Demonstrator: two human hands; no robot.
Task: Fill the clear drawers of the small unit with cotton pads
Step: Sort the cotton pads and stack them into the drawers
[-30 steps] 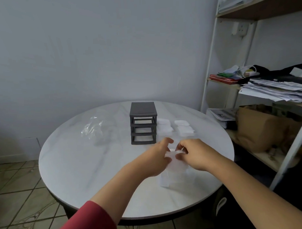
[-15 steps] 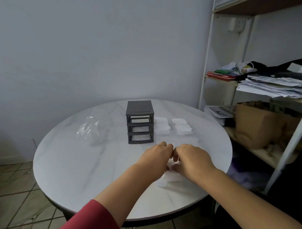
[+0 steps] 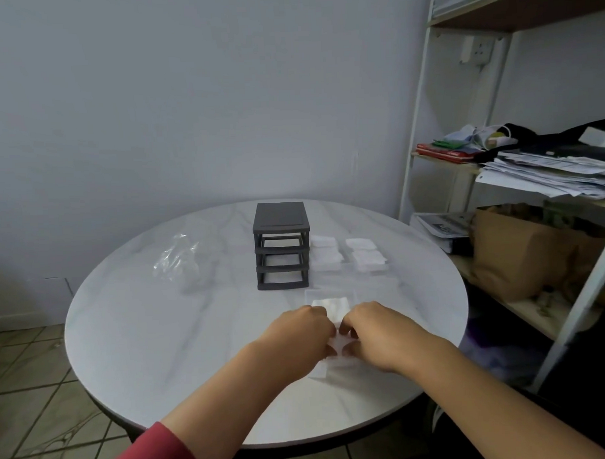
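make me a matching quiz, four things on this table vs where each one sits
Things:
1. dark drawer unit
2. crumpled plastic bag
3. loose cotton pad stacks
4. clear drawer

Places:
A. left of the unit
B. right of the unit
C. in front of the unit, held by the left hand and right hand
D. middle of the table, slots empty

Pairs: 1-D, 2-A, 3-B, 4-C

Round white marble-look table (image 3: 161, 354). Dark grey drawer frame (image 3: 281, 245) upright near middle. Stacked cotton pads (image 3: 324, 252) just right of it. Crumpled clear bag (image 3: 178, 257) left. Toward front edge, clear drawer (image 3: 310, 297) with pads inside.
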